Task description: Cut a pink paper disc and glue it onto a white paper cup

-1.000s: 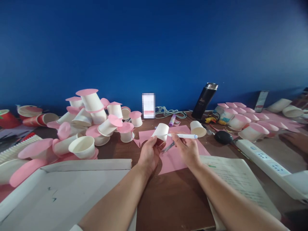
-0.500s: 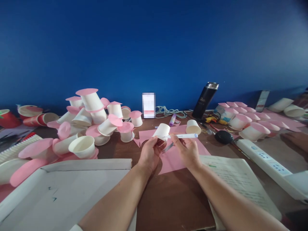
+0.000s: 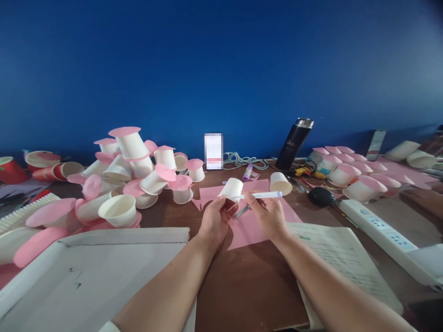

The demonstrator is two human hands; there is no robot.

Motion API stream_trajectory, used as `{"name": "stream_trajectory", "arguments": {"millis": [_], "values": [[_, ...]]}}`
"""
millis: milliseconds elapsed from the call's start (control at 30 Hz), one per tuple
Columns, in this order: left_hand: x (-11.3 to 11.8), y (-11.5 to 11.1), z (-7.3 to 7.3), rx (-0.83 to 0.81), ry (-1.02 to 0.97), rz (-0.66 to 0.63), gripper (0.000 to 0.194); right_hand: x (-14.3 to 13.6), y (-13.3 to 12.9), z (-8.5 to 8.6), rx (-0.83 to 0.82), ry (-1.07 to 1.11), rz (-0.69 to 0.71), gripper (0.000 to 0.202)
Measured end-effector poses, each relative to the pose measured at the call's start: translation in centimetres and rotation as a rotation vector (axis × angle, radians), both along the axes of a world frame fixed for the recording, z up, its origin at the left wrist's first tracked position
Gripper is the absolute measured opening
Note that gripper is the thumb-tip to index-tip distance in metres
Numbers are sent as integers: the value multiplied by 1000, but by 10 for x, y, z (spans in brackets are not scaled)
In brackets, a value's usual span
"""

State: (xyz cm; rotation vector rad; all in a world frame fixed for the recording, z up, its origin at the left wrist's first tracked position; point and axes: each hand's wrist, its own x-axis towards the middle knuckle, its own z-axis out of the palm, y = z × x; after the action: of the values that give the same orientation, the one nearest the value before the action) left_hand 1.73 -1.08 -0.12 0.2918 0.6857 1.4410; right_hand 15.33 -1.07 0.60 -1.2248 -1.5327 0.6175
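A white paper cup (image 3: 232, 189) is tilted in the fingers of my left hand (image 3: 216, 219), near the middle of the view. My right hand (image 3: 268, 216) is closed on a white marker (image 3: 268, 195), whose left end reaches the cup's side. Under both hands lies a pink paper sheet (image 3: 254, 230) with curved cut edges. Scissors (image 3: 241, 212) rest on it, partly hidden between my hands. Another white cup (image 3: 280, 184) lies on its side just beyond my right hand, and a purple glue stick (image 3: 248, 172) lies farther back.
Many white cups with pink paper discs (image 3: 129, 143) are heaped at the left, beside a white box lid (image 3: 114, 276). To the right are a black flask (image 3: 294, 144), an open notebook (image 3: 346, 263), a power strip (image 3: 384, 237) and more cups. A person's hand shows at the right edge.
The cup lying beyond my right hand has rolled slightly and its opening now faces more toward me. My hands keep nearly the same pose, and the marker has shifted slightly left.
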Motion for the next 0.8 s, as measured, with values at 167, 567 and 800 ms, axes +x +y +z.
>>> {"name": "stream_trajectory", "arguments": {"millis": [167,567,800], "values": [[0,-1,2,-8,14,3,14,0,-1,1,24,-22,-50,35],[0,-3,-2,68,102,-65,9,-5,-4,1,16,111,115,33],[2,-4,-6,123,159,-71,15,-2,-4,4,68,15,11,31]]}}
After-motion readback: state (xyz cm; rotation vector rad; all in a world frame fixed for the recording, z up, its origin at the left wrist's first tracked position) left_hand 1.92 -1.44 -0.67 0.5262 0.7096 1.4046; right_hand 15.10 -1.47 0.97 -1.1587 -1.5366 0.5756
